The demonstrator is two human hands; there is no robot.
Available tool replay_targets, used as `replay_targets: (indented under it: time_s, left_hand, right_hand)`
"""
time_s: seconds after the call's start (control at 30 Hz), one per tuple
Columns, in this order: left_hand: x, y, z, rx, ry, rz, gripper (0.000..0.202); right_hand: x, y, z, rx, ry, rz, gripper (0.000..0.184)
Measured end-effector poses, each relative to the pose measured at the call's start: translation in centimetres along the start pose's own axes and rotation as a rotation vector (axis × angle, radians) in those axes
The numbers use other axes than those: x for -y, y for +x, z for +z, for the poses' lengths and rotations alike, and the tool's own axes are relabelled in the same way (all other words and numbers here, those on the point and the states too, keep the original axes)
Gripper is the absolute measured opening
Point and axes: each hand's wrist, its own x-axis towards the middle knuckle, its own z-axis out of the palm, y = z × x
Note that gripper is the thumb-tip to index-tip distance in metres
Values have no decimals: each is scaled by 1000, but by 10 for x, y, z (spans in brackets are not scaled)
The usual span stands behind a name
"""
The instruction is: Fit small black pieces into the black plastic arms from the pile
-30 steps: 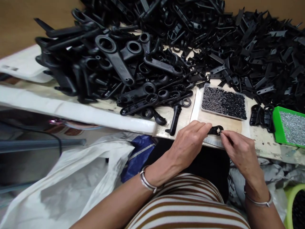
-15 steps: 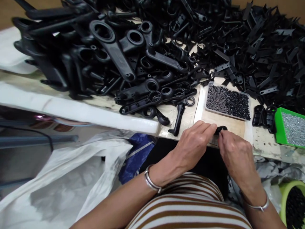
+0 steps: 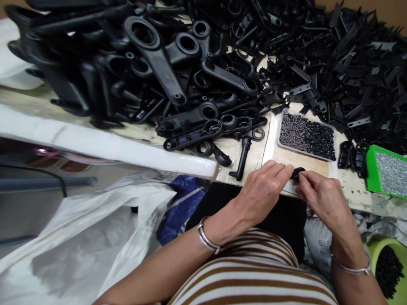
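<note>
At the table's front edge, my left hand (image 3: 265,188) is closed on a small black plastic part (image 3: 298,172); most of that part is hidden behind the fingers. My right hand (image 3: 324,192) meets it from the other side, thumb and fingertips pinched together at its right end. Whether a tiny piece sits in that pinch is hidden. Just beyond the hands stands a clear tray (image 3: 307,134) of small dark pieces, grey ones on the left and black ones on the right. A black T-ended plastic piece (image 3: 242,159) lies to the left of my left hand.
Black crank-shaped parts (image 3: 162,63) heap up at the left and back, with black bracket-like pieces (image 3: 346,80) piled at right. A green box (image 3: 372,169) holds small silvery pieces. White foam (image 3: 127,150) edges the table. A yellow-green bucket (image 3: 377,254) stands low at right.
My right hand has turned a little and its fingers have drawn slightly rightward, showing more of the black part. My left hand keeps its hold. The view has shifted slightly.
</note>
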Motion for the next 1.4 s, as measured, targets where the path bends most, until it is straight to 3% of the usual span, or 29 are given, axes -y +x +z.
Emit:
replay_targets:
  time_s: [0.23,0.33,0.53,0.7,0.77,0.87,0.93,1.0,1.07,1.2,1.4]
  left_hand:
    - [3,1,0,6,-36,-5,19]
    - [3,1,0,-6,-45,2,20]
    - [2,-1,0,-45,-52,15,21]
    - [3,-1,5,-95,-59,33,23]
    - [5,-1,8,-122,-51,24,19]
    - [6,-3,10,-203,-58,16,13]
    - [6,-3,9,-276,-76,21,10]
    - [3,-3,7,-348,-92,28,10]
    - [0,-3,6,-401,-94,40,11]
    - [-7,-3,6,-447,-66,77,13]
    - [-14,-6,14,-438,-71,103,16]
  right_hand:
    - [-2,13,-13,191,23,-37,32]
    - [-3,13,-14,162,-78,-72,32]
    - [17,4,-1,56,-562,-208,21]
    - [37,3,10,-15,-678,-159,26]
    - [29,4,8,-3,-527,-95,24]
    - [4,0,3,54,68,28,20]
    - [-12,-6,3,-71,494,148,19]
    - [-20,-13,8,-247,764,243,31]
    - [-20,-17,15,-325,950,288,44]
    - [-4,-16,25,-251,1299,325,61]
    - [9,-3,27,-332,1402,395,45]
